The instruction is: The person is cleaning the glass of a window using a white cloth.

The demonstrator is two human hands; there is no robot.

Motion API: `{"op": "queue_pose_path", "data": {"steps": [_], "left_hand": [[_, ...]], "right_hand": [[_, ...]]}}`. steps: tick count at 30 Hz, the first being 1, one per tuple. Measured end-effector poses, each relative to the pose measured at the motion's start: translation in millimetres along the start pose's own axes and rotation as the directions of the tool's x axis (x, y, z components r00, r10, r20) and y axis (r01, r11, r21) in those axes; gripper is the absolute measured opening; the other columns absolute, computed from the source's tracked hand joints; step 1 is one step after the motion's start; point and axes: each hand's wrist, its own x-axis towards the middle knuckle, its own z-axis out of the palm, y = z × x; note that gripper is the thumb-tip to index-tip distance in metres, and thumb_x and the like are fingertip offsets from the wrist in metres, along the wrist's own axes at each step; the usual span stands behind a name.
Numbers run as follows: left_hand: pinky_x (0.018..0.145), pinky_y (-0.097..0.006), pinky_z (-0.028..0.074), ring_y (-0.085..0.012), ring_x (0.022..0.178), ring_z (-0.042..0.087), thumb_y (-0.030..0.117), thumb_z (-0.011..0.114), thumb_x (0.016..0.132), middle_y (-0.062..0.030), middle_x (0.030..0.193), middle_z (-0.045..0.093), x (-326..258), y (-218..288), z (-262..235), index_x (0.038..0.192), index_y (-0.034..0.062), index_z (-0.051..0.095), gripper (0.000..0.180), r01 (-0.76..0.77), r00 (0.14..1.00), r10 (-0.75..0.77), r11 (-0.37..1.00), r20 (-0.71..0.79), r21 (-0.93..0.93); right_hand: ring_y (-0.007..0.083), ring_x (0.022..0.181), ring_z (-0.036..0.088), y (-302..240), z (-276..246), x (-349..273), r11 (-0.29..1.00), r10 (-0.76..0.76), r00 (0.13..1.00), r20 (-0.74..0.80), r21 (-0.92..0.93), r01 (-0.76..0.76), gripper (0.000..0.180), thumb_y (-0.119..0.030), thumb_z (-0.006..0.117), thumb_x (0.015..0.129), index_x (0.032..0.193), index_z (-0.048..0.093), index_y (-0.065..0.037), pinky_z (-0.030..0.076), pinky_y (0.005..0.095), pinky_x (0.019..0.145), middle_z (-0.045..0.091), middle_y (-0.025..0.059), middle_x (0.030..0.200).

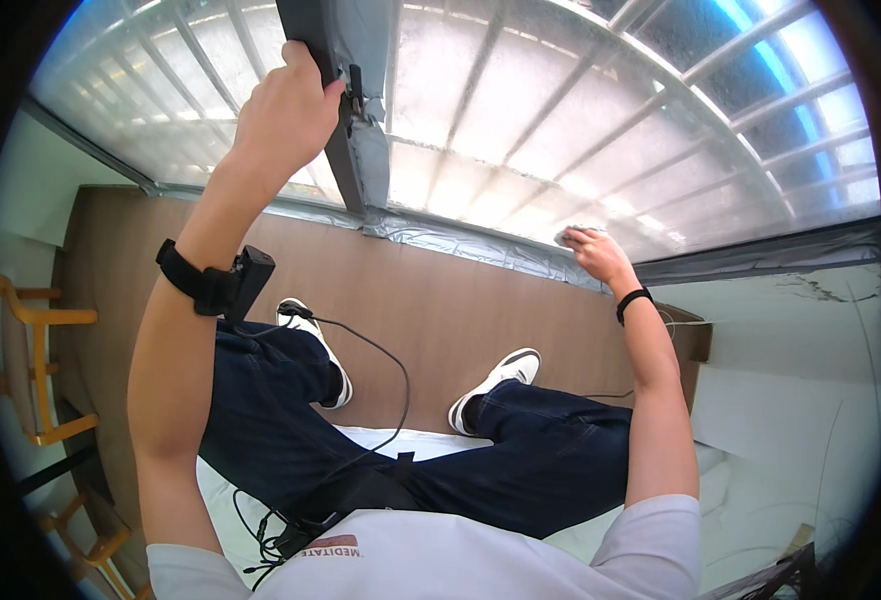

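Observation:
My left hand [291, 105] is raised to the dark upright window frame [311, 35], its fingers closed around the frame's edge. Just beside its thumb is a small black window latch [356, 90]. Lower down on the right, my right hand [601, 255] presses a small crumpled whitish cloth [567, 236] to the bottom of the window pane [521, 130]. Most of that cloth is hidden under the fingers, so whether it is fabric or paper I cannot tell. The pane looks hazy, with bars behind it.
Silvery wrapping [461, 248] runs along the bottom of the window. Below is a brown floor-like surface [401, 300], with my shoes [501, 385] on it. A black cable [401, 360] loops across my legs. Wooden chairs [46, 318] stand at the left, and a white wall [791, 320] at the right.

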Motion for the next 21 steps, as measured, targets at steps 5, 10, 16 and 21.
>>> {"op": "queue_pose_path", "data": {"steps": [5,10,16,21], "left_hand": [[0.08,-0.055,0.056,-0.0528,0.092,0.069,0.026,0.064,0.099,-0.0349,0.093,0.069,-1.5,9.4,-7.1,0.111,-0.0119,0.044,0.045,0.01,0.999,-0.01,1.0,0.031,0.004],[0.079,-0.055,0.058,-0.0529,0.091,0.07,0.025,0.063,0.099,-0.037,0.093,0.069,-2.0,14.6,-5.3,0.116,-0.0147,0.041,0.048,0.023,0.999,-0.024,1.0,0.044,0.014],[0.079,-0.056,0.058,-0.0537,0.09,0.07,0.023,0.063,0.099,-0.0373,0.093,0.069,-0.2,6.1,-1.7,0.115,-0.0151,0.04,0.047,0.003,0.999,-0.002,1.0,0.05,-0.023],[0.08,-0.056,0.057,-0.054,0.09,0.07,0.023,0.063,0.098,-0.0373,0.093,0.069,-1.6,11.7,-4.8,0.116,-0.0162,0.039,0.049,0.042,0.998,-0.041,0.999,0.048,-0.024]], "right_hand": [[0.0195,0.12,0.062,3.0,38.1,-60.2,1.0,0.007,0.977,0.213,-0.011,-0.005,0.019,-0.018,0.063,0.083,0.079,0.08,-0.01,0.049,0.0327,0.105,0.075,-0.0001,0.111],[0.0212,0.115,0.062,-30.0,21.6,-45.8,0.877,0.075,0.991,0.108,0.467,-0.117,0.014,-0.014,0.066,0.076,0.083,0.078,-0.015,0.049,0.0388,0.105,0.076,-0.0049,0.103],[0.0246,0.132,0.057,-27.4,-156.8,73.3,0.911,0.116,0.829,-0.547,0.391,0.131,0.02,-0.009,0.069,0.084,0.1,0.079,-0.011,0.049,0.0428,0.11,0.071,-0.004,0.127],[0.0277,0.128,0.061,50.7,-268.2,50.0,0.904,0.425,0.322,-0.846,0.377,-0.201,0.038,0.013,0.071,0.079,0.113,0.079,-0.002,0.054,0.0406,0.106,0.072,0.0087,0.128]]}}
